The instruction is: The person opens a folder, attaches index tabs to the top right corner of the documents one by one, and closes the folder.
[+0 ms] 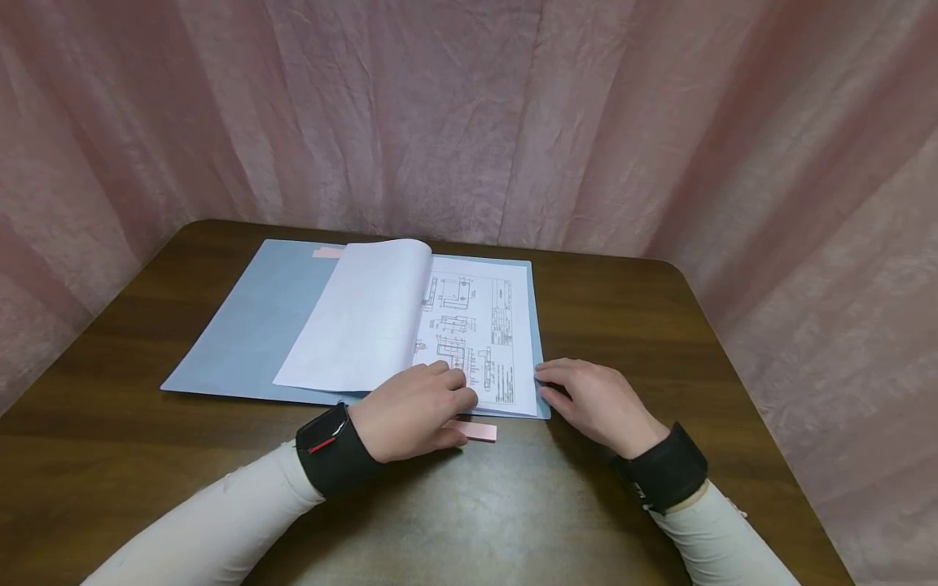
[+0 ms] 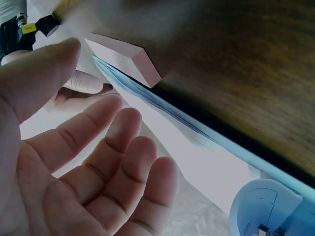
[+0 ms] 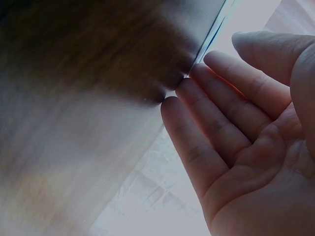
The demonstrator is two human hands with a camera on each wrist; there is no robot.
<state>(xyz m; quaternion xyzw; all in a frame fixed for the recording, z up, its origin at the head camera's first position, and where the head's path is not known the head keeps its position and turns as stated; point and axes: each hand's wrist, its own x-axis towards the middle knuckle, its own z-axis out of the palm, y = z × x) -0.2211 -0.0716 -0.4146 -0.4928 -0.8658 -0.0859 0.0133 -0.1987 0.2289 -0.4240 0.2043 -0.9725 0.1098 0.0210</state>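
Observation:
A light blue folder (image 1: 242,325) lies open on the brown table (image 1: 132,456). A sheet with technical drawings (image 1: 487,325) lies flat on its right half. Another white sheet (image 1: 362,321) arches over the middle toward the left. My left hand (image 1: 418,407) rests with relaxed fingers on the sheets' near edge; the left wrist view shows its open palm (image 2: 83,167). A pink pad of sticky notes (image 1: 475,430) (image 2: 129,60) lies on the table beside that hand. My right hand (image 1: 589,399) is flat, and its fingertips (image 3: 194,73) touch the folder's right edge (image 3: 211,32).
A pink tab (image 1: 327,253) sticks out at the folder's far edge. Pink cloth (image 1: 469,114) hangs behind the table and on both sides. The table's rounded far right corner (image 1: 670,268) is near the folder. Both wrists wear black bands.

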